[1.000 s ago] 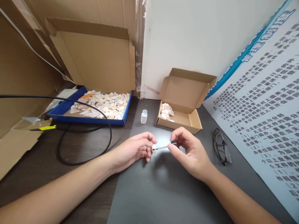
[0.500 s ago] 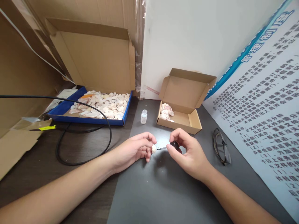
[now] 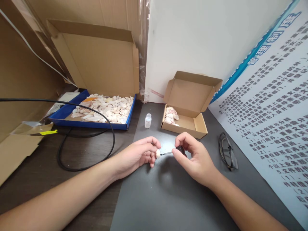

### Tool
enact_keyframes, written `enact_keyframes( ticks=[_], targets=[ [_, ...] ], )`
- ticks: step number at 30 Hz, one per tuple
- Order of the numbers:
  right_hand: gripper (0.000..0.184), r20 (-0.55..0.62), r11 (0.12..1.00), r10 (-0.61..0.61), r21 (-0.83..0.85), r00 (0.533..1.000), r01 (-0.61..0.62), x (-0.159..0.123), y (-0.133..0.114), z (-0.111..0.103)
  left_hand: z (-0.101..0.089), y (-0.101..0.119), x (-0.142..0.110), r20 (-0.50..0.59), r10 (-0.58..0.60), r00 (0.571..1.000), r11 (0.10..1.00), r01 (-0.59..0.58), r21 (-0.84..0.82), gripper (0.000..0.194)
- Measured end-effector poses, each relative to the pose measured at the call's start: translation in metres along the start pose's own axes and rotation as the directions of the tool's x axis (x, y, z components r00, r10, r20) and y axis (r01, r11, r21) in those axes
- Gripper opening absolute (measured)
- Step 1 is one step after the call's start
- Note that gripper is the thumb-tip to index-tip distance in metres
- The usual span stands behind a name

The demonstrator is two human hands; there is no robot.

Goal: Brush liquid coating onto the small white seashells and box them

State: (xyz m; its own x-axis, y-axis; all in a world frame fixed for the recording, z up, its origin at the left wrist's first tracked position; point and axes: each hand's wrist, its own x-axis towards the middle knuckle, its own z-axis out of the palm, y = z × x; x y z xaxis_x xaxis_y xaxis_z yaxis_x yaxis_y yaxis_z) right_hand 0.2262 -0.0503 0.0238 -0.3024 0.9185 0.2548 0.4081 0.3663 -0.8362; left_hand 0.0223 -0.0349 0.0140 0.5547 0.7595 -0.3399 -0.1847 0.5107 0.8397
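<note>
Between the fingertips of my left hand [image 3: 141, 152] is a small whitish shell [image 3: 158, 153]. My right hand [image 3: 192, 157] pinches the dark cap of a small brush [image 3: 167, 153], whose thin stem points left. The brush tip touches the shell, or comes so close that I cannot see a gap. Beyond my hands a small clear glass bottle [image 3: 148, 121] with a white label stands uncapped on the dark grey mat [image 3: 149, 199]. Part of the brush cap is hidden behind my right fingers.
At the back left, a blue-sided box [image 3: 89, 124] holds many pale shells. A small cardboard box [image 3: 187, 131] with several shells stands at the back right. Glasses [image 3: 227, 152] lie on the right. A black cable [image 3: 113, 141] loops over the left side. A printed poster [image 3: 269, 106] leans at the right.
The brush has shifted slightly left, so its tip now meets the shell, and its cap has turned a little in my right fingers. My left hand holds nearly still.
</note>
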Motion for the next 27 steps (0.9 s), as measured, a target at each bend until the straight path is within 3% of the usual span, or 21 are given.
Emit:
enact_keyframes(
  ticks=[4,21,27],
  targets=[
    [0.010,0.030,0.998,-0.019,0.053,0.999,0.017,-0.0003,0.0006,-0.0005,-0.0005,-0.0005,0.0003,0.009,-0.001,1.000,1.000,0.001,0.006,0.008],
    [0.012,0.017,0.998,0.015,-0.063,1.000,-0.014,-0.0002,0.0012,0.0006,-0.0016,-0.0013,0.0013,0.011,0.003,1.000,1.000,-0.003,0.012,0.007],
    [0.009,0.009,0.999,-0.027,0.026,1.000,0.027,-0.0025,0.0012,-0.0011,-0.0014,-0.0004,0.0008,0.012,0.002,1.000,1.000,-0.002,0.019,0.005]
  ],
)
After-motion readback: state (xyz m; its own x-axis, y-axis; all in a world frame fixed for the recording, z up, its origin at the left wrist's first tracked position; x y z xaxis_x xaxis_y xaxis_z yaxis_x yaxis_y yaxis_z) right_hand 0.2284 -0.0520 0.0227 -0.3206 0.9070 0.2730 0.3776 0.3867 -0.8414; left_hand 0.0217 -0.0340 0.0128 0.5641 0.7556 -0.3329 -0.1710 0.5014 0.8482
